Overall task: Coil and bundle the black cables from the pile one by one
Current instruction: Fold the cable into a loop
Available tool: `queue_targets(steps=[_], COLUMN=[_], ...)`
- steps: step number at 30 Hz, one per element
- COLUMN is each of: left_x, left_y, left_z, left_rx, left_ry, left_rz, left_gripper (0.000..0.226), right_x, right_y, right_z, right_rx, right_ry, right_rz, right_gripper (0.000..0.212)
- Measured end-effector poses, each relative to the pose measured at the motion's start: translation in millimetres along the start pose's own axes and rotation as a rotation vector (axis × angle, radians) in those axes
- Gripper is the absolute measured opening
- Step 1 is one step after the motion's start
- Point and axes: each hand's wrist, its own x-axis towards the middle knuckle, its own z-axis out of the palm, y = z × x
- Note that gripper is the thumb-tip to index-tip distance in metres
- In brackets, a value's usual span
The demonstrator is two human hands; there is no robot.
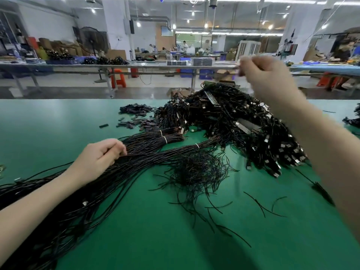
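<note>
A long sheaf of straight black cables (81, 191) runs from the lower left across the green table (155, 240) toward the centre. My left hand (101, 154) rests on it, with its fingers curled round some strands. A big heap of coiled black cables with USB plugs (243, 129) lies at the centre right. My right hand (266, 78) is raised above that heap with its fingers curled. Motion blur hides whatever it may be pinching.
A tangle of thin black twist ties (196, 170) lies in the middle, with loose ties scattered toward the front. Two tied cable bundles (165, 137) and small dark flat pieces (136, 117) sit behind the sheaf. Long workbenches (116, 65) and people stand across the aisle.
</note>
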Motion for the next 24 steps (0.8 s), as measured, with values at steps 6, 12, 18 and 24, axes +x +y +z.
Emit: queue_targets(steps=[6, 12, 18, 24], left_x=[10.1, 44.5, 63.7, 66.9], left_y=[6.9, 52.2, 120.3, 142.7], left_z=[2.1, 26.5, 80.4, 117.8], left_rx=[0.038, -0.858, -1.193, -1.253], left_ry=[-0.127, 0.083, -0.141, -0.053], left_rz=[-0.115, -0.53, -0.555, -0.42], left_gripper=[0.018, 0.022, 0.014, 0.031], right_x=[-61.9, -124.2, -122.9, -113.0], right_y=[84.8, 132.9, 77.0, 48.2], right_z=[-37.2, -27.3, 43.0, 79.9], right_rx=[-0.408, -0.883, -0.035, 0.241], right_ry=[0.15, -0.873, -0.476, -0.164], right_rz=[0.048, 0.546, 0.329, 0.159], right_gripper=[0.04, 0.03, 0.04, 0.031])
